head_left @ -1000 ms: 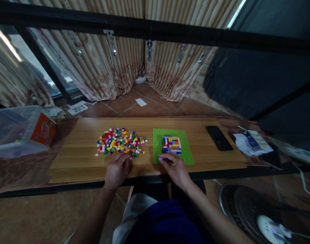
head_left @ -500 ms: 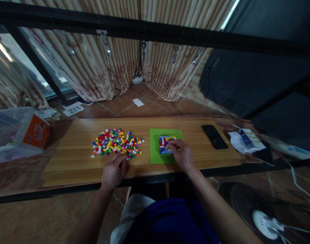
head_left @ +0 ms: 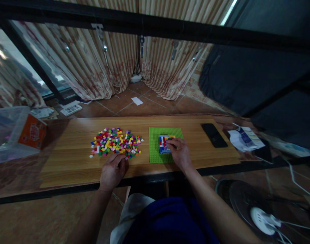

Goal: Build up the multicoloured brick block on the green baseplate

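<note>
A green baseplate (head_left: 155, 149) lies on the wooden table (head_left: 73, 162), with a square block of coloured bricks (head_left: 163, 143) built on it. My right hand (head_left: 179, 154) rests over the right part of that block, fingers curled and pressed down on its top; what they hold, if anything, is hidden. To the left spreads a loose pile of small coloured bricks (head_left: 115, 142). My left hand (head_left: 113, 171) lies at the pile's near edge, fingers curled loosely on the table.
A black phone (head_left: 214, 135) lies to the right of the baseplate, with papers (head_left: 243, 139) beyond it. A clear plastic bin (head_left: 7, 135) with an orange box (head_left: 31, 131) stands at far left. A fan (head_left: 249, 210) sits on the floor at lower right.
My right hand moved from the baseplate's near edge, where it pinched a small brick, up onto the built block. My left hand stayed by the pile.
</note>
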The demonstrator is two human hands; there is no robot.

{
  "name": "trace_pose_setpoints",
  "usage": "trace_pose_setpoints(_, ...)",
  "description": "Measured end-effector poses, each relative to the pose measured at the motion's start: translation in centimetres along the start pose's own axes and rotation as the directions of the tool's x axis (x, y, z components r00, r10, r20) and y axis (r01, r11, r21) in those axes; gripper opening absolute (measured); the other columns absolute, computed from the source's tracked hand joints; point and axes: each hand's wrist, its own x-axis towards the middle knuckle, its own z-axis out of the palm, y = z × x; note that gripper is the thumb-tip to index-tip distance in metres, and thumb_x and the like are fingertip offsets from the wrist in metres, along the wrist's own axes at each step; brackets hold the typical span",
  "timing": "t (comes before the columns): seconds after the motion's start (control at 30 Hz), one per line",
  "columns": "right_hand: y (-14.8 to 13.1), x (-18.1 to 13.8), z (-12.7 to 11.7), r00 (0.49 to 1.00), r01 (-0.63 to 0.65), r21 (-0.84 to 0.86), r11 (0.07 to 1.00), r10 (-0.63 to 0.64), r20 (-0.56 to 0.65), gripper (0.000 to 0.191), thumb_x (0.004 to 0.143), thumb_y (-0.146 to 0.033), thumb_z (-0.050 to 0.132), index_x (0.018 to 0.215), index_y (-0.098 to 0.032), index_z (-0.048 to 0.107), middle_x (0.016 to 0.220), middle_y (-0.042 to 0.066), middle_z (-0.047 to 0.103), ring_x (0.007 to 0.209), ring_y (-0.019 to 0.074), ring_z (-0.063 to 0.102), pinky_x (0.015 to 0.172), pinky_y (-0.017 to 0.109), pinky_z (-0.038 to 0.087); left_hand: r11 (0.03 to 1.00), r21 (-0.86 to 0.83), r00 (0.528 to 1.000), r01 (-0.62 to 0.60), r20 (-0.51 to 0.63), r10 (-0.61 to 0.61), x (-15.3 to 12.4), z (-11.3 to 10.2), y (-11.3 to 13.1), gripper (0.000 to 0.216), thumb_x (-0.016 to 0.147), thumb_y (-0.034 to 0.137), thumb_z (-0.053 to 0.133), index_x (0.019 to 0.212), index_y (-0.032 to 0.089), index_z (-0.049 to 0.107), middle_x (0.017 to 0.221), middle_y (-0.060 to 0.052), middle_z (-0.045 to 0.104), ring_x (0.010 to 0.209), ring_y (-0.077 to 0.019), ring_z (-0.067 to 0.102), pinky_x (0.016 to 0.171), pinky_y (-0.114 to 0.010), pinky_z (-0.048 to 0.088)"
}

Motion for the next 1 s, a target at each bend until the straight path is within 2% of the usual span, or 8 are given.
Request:
trace_pose_setpoints(0.2, -0.2, 0.1, -0.4, 0.991, 0.122, -0.163, 0.979, -0.110, 0.077, 0.021, 0.091, -0.029, 0.054, 0.090, -0.024, 0.074, 0.095, 0.006, 0.072, 0.093, 0.0238, 0.058, 0.086, 0.040, 0.041, 1.000, -0.001, 1.000, -0.006, -0.006, 0.006, -0.1, 0.2, -0.2, 0.012, 0.089, 0.022, 0.053, 0.087, 0.020, 0.065, 0.090, -0.006, 0.069, 0.085, -0.0185, 0.065, 0.079, -0.031, 0.053)
trace_pose_setpoints(0.33, -0.5, 0.3, -0.8, 0.979, 0.176, -0.280, 0.944, -0.138, 0.151, 0.022, 0.093, -0.030, 0.052, 0.090, -0.025, 0.073, 0.096, 0.006, 0.071, 0.091, 0.0254, 0.055, 0.086, 0.041, 0.037, 1.000, 0.004, 1.000, -0.006, -0.005, 0.006, -0.1, 0.3, -0.4, 0.013, 0.089, 0.022, 0.053, 0.087, 0.020, 0.065, 0.090, -0.006, 0.069, 0.087, -0.0188, 0.065, 0.081, -0.031, 0.053)
trace_pose_setpoints(0.47, -1.0, 0.5, -1.1, 0.973, 0.203, -0.317, 0.926, -0.154, 0.173, 0.020, 0.091, -0.027, 0.053, 0.088, -0.024, 0.072, 0.094, 0.007, 0.070, 0.088, 0.0255, 0.053, 0.083, 0.040, 0.036, 1.000, 0.015, 1.000, -0.010, -0.002, 0.010, -0.1, 0.2, -0.3, 0.013, 0.090, 0.022, 0.052, 0.088, 0.020, 0.065, 0.090, -0.006, 0.069, 0.086, -0.0181, 0.065, 0.081, -0.031, 0.053)
trace_pose_setpoints(0.77, 0.0, -0.1, -0.3, 0.998, 0.061, -0.127, 0.990, -0.058, 0.026, 0.018, 0.089, -0.031, 0.058, 0.088, -0.025, 0.075, 0.096, 0.004, 0.071, 0.093, 0.0229, 0.057, 0.086, 0.039, 0.039, 0.999, 0.035, 0.999, -0.035, -0.013, 0.035, 0.0, 0.0, -0.1, 0.014, 0.090, 0.023, 0.053, 0.087, 0.018, 0.065, 0.086, -0.006, 0.069, 0.084, -0.0179, 0.064, 0.079, -0.029, 0.053)
trace_pose_setpoints(0.9, 0.1, -0.3, 0.1, 0.997, 0.005, -0.015, 1.000, -0.006, -0.074, 0.018, 0.087, -0.034, 0.060, 0.082, -0.026, 0.076, 0.090, 0.004, 0.069, 0.091, 0.0222, 0.058, 0.085, 0.039, 0.042, 0.999, 0.032, 1.000, -0.025, -0.011, 0.026, 0.1, 0.0, 0.0, 0.016, 0.090, 0.024, 0.052, 0.087, 0.018, 0.066, 0.087, -0.006, 0.068, 0.083, -0.0178, 0.064, 0.079, -0.029, 0.053)
trace_pose_setpoints(1.0, 0.1, -0.4, 0.3, 0.994, -0.026, 0.059, 0.998, 0.032, -0.101, 0.016, 0.085, -0.034, 0.063, 0.082, -0.026, 0.076, 0.089, 0.005, 0.068, 0.090, 0.0218, 0.058, 0.084, 0.039, 0.043, 0.999, 0.034, 1.000, -0.015, -0.016, 0.016, 0.1, 0.0, 0.0, 0.016, 0.090, 0.025, 0.053, 0.086, 0.017, 0.066, 0.088, -0.007, 0.069, 0.083, -0.0178, 0.064, 0.079, -0.029, 0.053)
